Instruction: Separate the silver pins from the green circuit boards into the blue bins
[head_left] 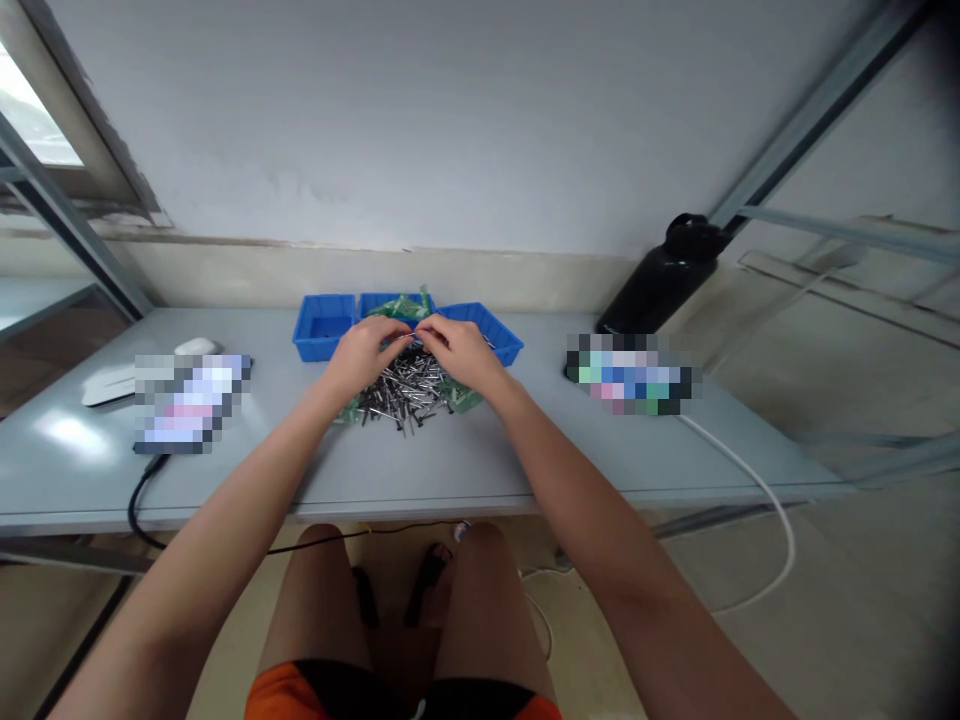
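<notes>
From my end I see a bottle (660, 275) behind one phone (628, 376), another phone (193, 405) with a black cable (135, 500), a window (34, 110).

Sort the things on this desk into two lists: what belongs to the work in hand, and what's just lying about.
In the work:
- left hand and right hand, fingertips close together
- heap of metal pieces beneath them
- three blue trays
- green plastic

Lying about, it seems:
- black bottle
- left phone, black cable
- right phone, white cable
- small white rounded object
</notes>
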